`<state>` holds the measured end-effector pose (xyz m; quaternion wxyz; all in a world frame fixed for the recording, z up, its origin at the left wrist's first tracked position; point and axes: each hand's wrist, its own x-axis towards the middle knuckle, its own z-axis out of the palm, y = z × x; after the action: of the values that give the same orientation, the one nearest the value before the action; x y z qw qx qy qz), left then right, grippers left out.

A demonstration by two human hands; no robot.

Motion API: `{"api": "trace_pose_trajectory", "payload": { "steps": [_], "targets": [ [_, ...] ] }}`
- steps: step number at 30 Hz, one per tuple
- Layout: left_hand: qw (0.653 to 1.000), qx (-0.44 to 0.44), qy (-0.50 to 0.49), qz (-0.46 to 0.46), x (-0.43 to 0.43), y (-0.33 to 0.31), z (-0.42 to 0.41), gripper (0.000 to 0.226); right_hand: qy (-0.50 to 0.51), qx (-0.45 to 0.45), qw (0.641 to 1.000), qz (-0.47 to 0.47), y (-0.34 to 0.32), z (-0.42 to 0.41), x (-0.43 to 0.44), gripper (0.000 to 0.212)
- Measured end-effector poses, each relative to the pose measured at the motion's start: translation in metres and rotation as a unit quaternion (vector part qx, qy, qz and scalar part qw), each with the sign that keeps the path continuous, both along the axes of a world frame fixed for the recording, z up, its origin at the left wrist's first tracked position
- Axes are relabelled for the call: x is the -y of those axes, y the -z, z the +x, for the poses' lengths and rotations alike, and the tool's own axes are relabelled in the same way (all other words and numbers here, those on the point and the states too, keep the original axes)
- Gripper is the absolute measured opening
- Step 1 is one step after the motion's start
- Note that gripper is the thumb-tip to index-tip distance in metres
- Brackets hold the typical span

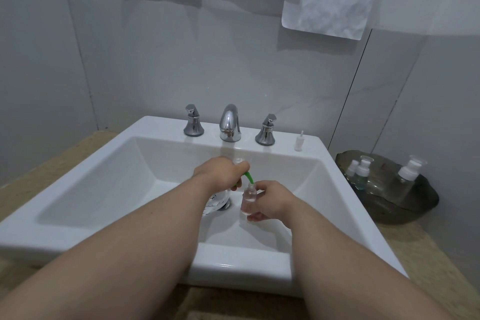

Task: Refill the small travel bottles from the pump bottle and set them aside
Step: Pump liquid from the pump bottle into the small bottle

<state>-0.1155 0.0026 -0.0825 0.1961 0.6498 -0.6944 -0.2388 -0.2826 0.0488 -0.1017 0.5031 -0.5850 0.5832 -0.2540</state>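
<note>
Over the white sink basin [109, 171] my left hand [217, 173] grips the green pump head [246, 176] of a clear pump bottle [217, 202], which is mostly hidden under my wrist. The green spout points down into the open neck of a small clear travel bottle [248, 199]. My right hand [267, 201] holds that small bottle upright by its side and base. A little clear liquid shows inside it. Its white spray cap [299, 141] stands on the sink ledge at the right.
A chrome faucet [230, 122] with two handles [193, 121] [266, 130] stands at the back of the sink. A dark glass bowl [405, 205] on the counter at the right holds several small capped bottles [361, 173]. Crumpled paper sheets [330, 5] hang on the wall.
</note>
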Motion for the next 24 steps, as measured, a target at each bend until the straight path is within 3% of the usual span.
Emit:
{"api": "trace_pose_trajectory", "payload": {
  "steps": [24],
  "targets": [
    [1.000, 0.004, 0.000, -0.008, -0.0020, -0.0030, -0.0008, 0.051, -0.005, 0.013, 1.000, 0.012, -0.0005, 0.0027, -0.0021, 0.026]
  ]
}}
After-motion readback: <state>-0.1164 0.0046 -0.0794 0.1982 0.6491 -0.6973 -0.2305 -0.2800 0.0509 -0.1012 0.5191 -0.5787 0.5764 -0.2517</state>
